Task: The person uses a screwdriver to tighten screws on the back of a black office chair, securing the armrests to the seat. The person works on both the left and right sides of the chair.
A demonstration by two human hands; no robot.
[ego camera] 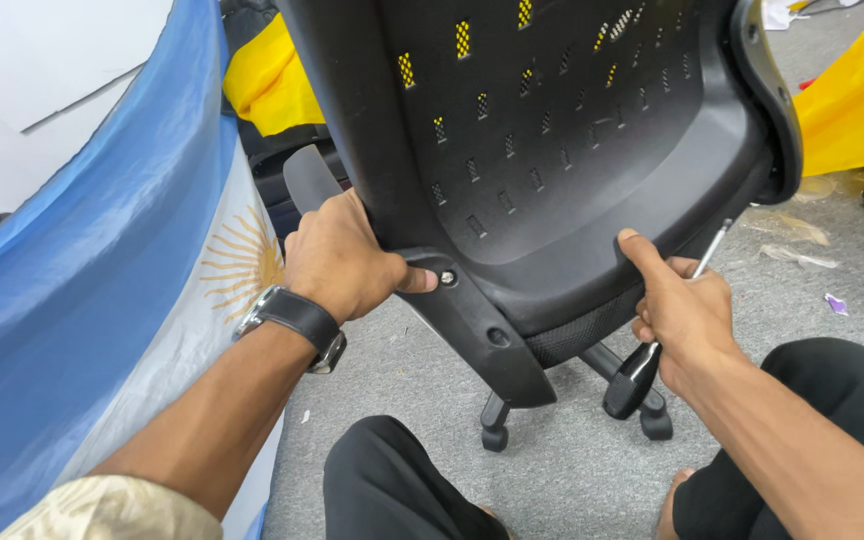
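Person seen from above: bare forearms, light sleeves, dark trousers.

The left hand [337,262] has a wristwatch [292,322] with a wide black strap and a silver metal case on the wrist. Both forearms are bare, and pale cream sleeve edges show at the bottom corners. The legs are in black trousers, and the feet are bare.

Bright, even light; sharp; soft shadows

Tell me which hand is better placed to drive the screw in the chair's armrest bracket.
Right, probably. The right hand already holds the screwdriver, while the left hand steadies the backrest with its thumb beside the screw.
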